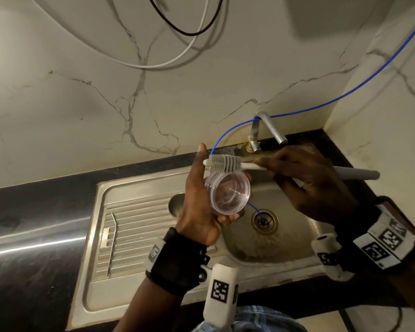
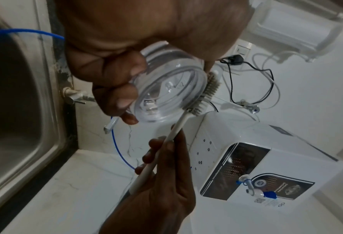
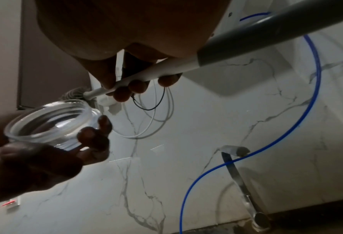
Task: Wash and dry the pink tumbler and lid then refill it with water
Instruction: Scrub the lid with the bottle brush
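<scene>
Left hand grips one clear lid, faint pink tint, fingers curled round its rim, thumb straight up; the lid is held over the sink, its open threaded side tilted toward the head camera. Right hand has fingers wrapped round the white shaft of one bottle brush; the grey handle end sticks out past the hand to the right. Grey bristle head lies across the lid's far rim, touching it. Tumbler body: can't tell where it is, not visible in any view. One tap stands behind the basin, and one blue tube loops round it and runs down into the one drain. One bent metal straw lies on the drainboard. One white water purifier on the wall.
</scene>
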A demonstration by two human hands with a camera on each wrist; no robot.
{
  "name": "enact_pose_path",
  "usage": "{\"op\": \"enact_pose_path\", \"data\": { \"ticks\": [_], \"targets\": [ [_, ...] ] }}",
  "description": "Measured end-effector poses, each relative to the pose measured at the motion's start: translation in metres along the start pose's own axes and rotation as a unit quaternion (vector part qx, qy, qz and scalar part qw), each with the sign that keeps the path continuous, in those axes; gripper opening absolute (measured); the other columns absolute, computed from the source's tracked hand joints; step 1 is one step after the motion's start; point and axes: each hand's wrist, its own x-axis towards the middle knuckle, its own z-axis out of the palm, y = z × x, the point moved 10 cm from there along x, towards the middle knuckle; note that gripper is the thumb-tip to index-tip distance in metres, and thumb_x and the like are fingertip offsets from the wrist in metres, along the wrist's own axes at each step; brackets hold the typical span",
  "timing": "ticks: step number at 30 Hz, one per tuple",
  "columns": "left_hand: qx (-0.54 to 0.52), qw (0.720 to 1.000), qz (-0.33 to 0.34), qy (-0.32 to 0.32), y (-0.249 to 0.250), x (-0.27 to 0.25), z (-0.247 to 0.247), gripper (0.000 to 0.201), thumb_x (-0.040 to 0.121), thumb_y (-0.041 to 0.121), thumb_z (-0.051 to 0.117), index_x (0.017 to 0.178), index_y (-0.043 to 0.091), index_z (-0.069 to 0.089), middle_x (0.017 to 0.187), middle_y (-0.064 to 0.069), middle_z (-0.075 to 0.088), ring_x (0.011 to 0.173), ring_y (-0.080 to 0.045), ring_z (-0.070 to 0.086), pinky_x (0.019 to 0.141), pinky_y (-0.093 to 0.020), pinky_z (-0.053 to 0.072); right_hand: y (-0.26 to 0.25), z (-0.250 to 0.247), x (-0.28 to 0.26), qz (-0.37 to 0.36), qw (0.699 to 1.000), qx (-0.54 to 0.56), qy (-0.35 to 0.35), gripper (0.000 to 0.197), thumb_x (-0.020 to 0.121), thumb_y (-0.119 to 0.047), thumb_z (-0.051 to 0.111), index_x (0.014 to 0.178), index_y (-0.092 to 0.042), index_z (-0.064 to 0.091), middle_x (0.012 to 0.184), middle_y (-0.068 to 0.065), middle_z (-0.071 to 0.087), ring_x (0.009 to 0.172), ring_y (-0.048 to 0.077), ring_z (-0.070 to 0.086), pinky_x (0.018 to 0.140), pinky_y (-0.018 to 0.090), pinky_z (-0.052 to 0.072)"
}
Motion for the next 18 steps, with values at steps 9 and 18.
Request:
{"op": "enact_pose_path", "data": {
  "ticks": [9,18],
  "targets": [
    [-0.075,0.994,0.078,-0.001,0.029,-0.005,-0.008,0.053,0.089,0.069,0.06,0.087,0.018,0.073,0.084,-0.003,0.067,0.069,-0.021,0.057,0.052,-0.026,0.047,0.005,0.018,-0.027,0.094,0.994,0.057,0.016,0.038,0.102,-0.023,0.049,0.138,-0.021,0.059,0.103,-0.011,0.062,0.091,0.001,0.061,0.077,0.02,0.051],
    [-0.058,0.991,0.114,0.049,0.006,-0.001,-0.004,0.063,0.086,0.059,0.069,0.115,0.002,0.067,0.102,-0.021,0.067,0.077,-0.037,0.063,0.049,-0.032,0.058,-0.018,0.028,-0.015,0.142,0.99,0.009,0.021,0.04,0.098,-0.013,0.052,0.135,-0.01,0.065,0.098,0.0,0.067,0.084,0.009,0.063,0.076,0.025,0.051]
  ]
}}
